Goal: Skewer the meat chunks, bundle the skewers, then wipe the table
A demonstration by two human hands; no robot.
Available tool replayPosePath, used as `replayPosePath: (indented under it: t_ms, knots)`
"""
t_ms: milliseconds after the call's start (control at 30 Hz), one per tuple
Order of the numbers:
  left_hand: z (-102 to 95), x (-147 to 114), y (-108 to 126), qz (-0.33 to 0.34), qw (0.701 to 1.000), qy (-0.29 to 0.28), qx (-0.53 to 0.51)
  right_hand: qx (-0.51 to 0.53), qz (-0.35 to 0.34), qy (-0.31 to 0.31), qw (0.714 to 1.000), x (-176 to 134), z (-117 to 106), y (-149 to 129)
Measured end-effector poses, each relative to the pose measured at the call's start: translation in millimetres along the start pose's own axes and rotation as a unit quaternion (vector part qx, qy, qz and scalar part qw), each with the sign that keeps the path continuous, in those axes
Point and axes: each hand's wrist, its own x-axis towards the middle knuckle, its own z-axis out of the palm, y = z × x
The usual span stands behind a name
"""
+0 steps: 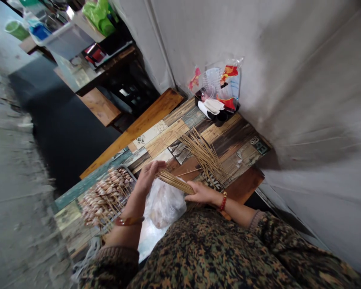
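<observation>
One skewer bundle [176, 183], right hand [203, 193] gripping one end, left hand [147, 176], fingers straightened, at the other, loose skewers [203, 154] nearby

From my remote seat I see both arms extended to the bundle of sticks [175, 182]. My left hand [147, 174] is at the bundle's left end, fingers straight and held together, palm turned in against it, thumb hidden. My right hand [203, 193] has a closed grip around its right end. The left forearm [128, 206] slants up to the bundle from below left; the right forearm [238, 211] comes in from its right.
</observation>
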Motion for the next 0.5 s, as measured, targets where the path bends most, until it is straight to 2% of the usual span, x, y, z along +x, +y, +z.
replayPosePath:
  t_ms: [100,167,267,300,433,500]
  knots:
    - [4.1,0.8,3.2,-0.008,0.999,0.005,0.054,0.005,-0.008,-0.009,1.000,4.3,-2.7,-0.3]
    - [3.9,2.1,7.0,0.007,0.999,0.027,0.043,0.014,-0.008,-0.011,1.000,4.7,-5.4,-1.5]
    - [4.4,-0.8,9.1,0.036,0.991,0.096,-0.081,0.051,-0.003,0.000,0.999,5.5,-10.9,-6.0]
    - [6.7,-3.8,8.0,0.029,0.987,0.098,-0.128,0.070,-0.003,0.010,0.997,7.1,-12.6,-8.5]
    - [32.2,-21.0,-0.9,-0.041,0.970,-0.036,-0.235,0.086,-0.011,0.044,0.995,23.3,-13.6,-23.2]
    - [49.1,-25.9,-2.6,-0.064,0.960,-0.059,-0.267,0.073,-0.028,0.036,0.996,34.4,-12.3,-31.6]
